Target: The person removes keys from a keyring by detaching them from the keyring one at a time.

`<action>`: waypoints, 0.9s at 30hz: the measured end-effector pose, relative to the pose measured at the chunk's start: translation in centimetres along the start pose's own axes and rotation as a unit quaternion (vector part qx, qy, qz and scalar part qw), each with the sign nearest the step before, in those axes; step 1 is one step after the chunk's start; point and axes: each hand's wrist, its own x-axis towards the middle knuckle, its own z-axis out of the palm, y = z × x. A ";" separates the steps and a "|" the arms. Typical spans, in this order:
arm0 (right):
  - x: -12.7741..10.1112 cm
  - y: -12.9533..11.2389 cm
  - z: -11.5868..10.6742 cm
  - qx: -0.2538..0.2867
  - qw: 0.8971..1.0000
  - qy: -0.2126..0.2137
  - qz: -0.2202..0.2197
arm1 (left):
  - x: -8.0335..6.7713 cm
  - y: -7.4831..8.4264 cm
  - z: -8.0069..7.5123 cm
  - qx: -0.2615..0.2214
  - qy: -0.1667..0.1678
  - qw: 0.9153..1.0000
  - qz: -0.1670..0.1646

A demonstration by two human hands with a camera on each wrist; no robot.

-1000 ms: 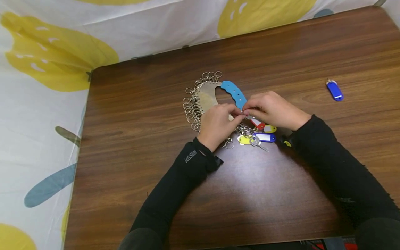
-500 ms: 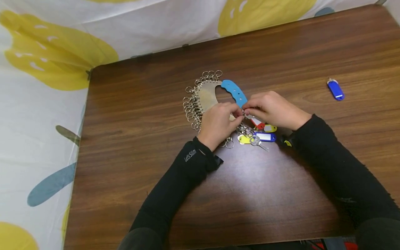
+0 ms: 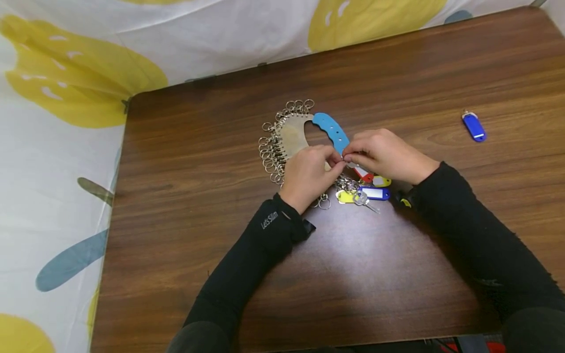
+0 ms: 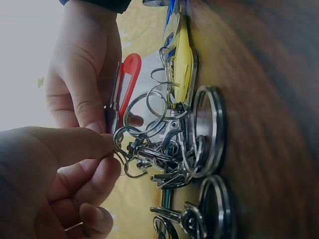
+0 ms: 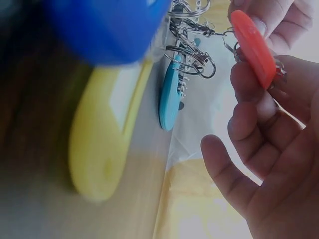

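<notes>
Almost nothing has moved since the earlier frames. A split ring (image 4: 130,133) is pinched by the left hand (image 3: 309,177), while the red key tag (image 3: 364,173) is gripped by the right hand (image 3: 385,154), just right of the key organizer's blue handle (image 3: 331,131), mid-table.

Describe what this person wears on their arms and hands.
Both arms are covered to the wrist by long black sleeves. The left sleeve carries small pale lettering near the cuff, and a small black tab sticks out there. The right sleeve is plain. The left hand and right hand are bare, without gloves.
</notes>
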 end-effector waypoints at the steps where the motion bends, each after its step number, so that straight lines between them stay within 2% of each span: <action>1: 0.0 0.0 0.0 -0.001 1.000 0.002 -0.001 | 0.0 0.0 0.0 0.002 0.002 1.000 0.001; 9: 0.0 -0.1 -0.1 -0.010 1.000 0.009 0.003 | 0.1 -0.1 0.0 0.005 0.018 1.000 0.013; 15: 0.0 -0.2 -0.2 -0.012 1.000 0.004 0.014 | 0.1 0.0 0.0 0.003 0.010 1.000 0.017; 21: -0.1 0.0 -0.2 -0.009 1.000 0.008 0.005 | 0.1 0.0 0.0 0.001 -0.006 1.000 0.002; 27: -0.1 -0.1 -0.1 -0.006 1.000 0.009 -0.011 | 0.0 -0.1 0.1 -0.008 -0.002 1.000 0.001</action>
